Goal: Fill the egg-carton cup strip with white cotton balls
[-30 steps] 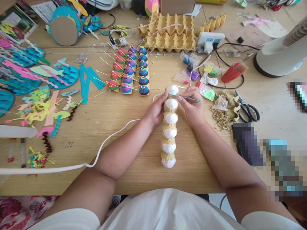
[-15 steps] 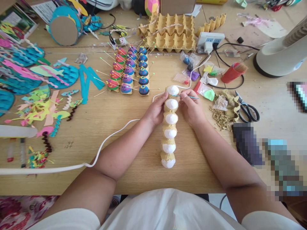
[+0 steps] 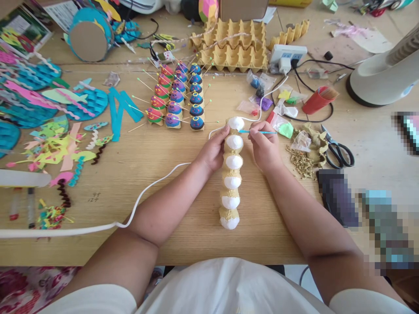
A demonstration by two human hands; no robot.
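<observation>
A strip of egg carton (image 3: 233, 171) with a white cap on each bump lies lengthwise on the table in front of me. My left hand (image 3: 214, 148) grips its far end from the left, thumb on the side near the top bump. Pinched in the fingers of my right hand (image 3: 266, 146) is a thin blue stick (image 3: 244, 131), whose tip reaches the carton just below the farthest white cap. Whether the tip presses into the surface, I cannot tell.
Painted carton strips (image 3: 175, 97) with pins stand beyond my left hand. To the right are bagged clay (image 3: 286, 129), a red cup (image 3: 316, 102), scissors (image 3: 340, 152) and a dark phone-like object (image 3: 337, 198). A white cable (image 3: 144, 192) crosses the table at left.
My right hand has shifted slightly to the right, away from the carton strip, and more of the blue stick shows. My left hand and the strip have stayed in place.
</observation>
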